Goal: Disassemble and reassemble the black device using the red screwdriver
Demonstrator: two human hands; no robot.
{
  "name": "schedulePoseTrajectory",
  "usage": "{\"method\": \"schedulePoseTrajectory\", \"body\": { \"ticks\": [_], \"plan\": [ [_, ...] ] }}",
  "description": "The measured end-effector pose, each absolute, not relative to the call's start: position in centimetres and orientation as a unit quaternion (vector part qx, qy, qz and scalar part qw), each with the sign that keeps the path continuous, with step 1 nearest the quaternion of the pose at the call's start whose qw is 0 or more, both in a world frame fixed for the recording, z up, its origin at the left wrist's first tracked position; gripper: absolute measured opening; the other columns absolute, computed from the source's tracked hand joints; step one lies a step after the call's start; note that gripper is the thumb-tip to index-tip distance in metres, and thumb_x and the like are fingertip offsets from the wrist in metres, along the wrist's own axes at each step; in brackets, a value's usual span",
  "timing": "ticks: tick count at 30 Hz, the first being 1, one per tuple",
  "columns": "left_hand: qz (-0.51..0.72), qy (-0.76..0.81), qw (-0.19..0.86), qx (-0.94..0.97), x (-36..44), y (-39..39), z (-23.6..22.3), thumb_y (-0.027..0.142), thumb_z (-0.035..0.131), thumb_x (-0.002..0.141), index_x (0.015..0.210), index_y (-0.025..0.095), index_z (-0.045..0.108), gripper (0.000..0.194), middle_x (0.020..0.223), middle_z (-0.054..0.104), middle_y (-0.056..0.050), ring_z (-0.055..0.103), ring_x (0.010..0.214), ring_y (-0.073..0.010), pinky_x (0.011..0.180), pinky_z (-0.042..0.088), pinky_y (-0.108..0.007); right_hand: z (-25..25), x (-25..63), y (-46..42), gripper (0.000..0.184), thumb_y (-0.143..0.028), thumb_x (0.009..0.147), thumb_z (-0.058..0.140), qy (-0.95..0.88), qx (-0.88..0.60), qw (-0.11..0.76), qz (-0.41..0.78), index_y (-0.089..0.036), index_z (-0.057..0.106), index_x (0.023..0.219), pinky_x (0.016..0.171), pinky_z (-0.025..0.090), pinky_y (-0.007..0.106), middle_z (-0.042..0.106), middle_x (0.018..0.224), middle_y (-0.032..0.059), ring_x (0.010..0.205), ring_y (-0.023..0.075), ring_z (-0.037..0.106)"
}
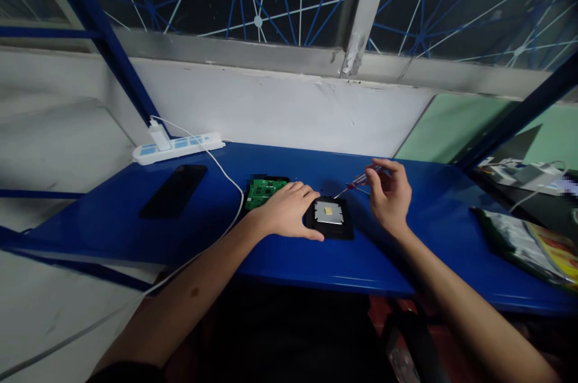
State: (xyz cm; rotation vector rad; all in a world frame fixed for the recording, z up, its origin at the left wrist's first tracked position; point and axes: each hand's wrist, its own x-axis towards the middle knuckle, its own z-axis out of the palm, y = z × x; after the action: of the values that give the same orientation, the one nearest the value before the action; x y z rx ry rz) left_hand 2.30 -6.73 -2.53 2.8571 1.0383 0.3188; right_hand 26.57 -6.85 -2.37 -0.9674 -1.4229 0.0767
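Left hand: the left hand (pixel 291 211) lies palm-down on the left edge of a black housing (pixel 345 229), fingers close together, thumb apart along the near side.
Right hand: the right hand (pixel 392 196) is raised over the blue table (pixel 289 259), fingers and thumb closed on a screwdriver (pixel 359 180), its tip slanting down-left to the housing's far edge.
Housing: flat on the table between the hands; silvery plate (pixel 335 218) on it.
Circuit board: green board (pixel 262 193) beyond the left hand, partly covered by it.
Left side: dark phone (pixel 175 190), power strip (pixel 180 148); white cable (pixel 220 164) passes under left forearm.
Right side: shiny packet (pixel 528 244).
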Motion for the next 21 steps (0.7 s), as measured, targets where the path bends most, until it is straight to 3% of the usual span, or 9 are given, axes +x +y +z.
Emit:
{"method": "schedulePoseTrajectory", "body": {
  "ticks": [8, 16, 21],
  "plan": [
    [0.068, 0.348, 0.049, 0.934, 3.3, -5.1, -1.4, 0.078, 0.063, 0.073, 0.136, 0.009, 0.052, 0.094, 0.131, 0.060, -0.019, 0.052, 0.123, -0.0357, 0.112, 0.033, -0.048, -2.2, 27.3, -6.3, 0.021, -0.030, 0.091, 0.065, -0.627, -0.442, 0.642, 0.017, -0.024, 0.064, 0.111, 0.070, 0.059, 0.033, 0.066, 0.090, 0.0019, 0.073, 0.0148, 0.068],
    [0.077, 0.337, 0.037, 0.938, 3.5, -2.8, -1.0, 0.076, 0.065, 0.071, 0.129, 0.014, 0.058, 0.085, 0.119, 0.066, -0.016, 0.056, 0.115, -0.0357, 0.105, 0.038, -0.049, -1.0, 27.9, -4.1, 0.025, -0.031, 0.091, 0.064, -0.637, -0.449, 0.626, 0.028, -0.024, 0.063, 0.115, 0.069, 0.058, 0.036, 0.070, 0.086, 0.0017, 0.072, 0.0165, 0.071],
    [0.082, 0.342, 0.031, 0.936, 3.4, -1.8, -1.4, 0.076, 0.065, 0.072, 0.135, 0.011, 0.053, 0.091, 0.124, 0.064, -0.018, 0.055, 0.118, -0.0360, 0.107, 0.038, -0.049, -0.6, 27.3, -2.7, 0.023, -0.031, 0.092, 0.062, -0.659, -0.443, 0.606, 0.055, -0.023, 0.061, 0.115, 0.067, 0.057, 0.034, 0.069, 0.085, 0.0011, 0.070, 0.0155, 0.070]
  ]
}}
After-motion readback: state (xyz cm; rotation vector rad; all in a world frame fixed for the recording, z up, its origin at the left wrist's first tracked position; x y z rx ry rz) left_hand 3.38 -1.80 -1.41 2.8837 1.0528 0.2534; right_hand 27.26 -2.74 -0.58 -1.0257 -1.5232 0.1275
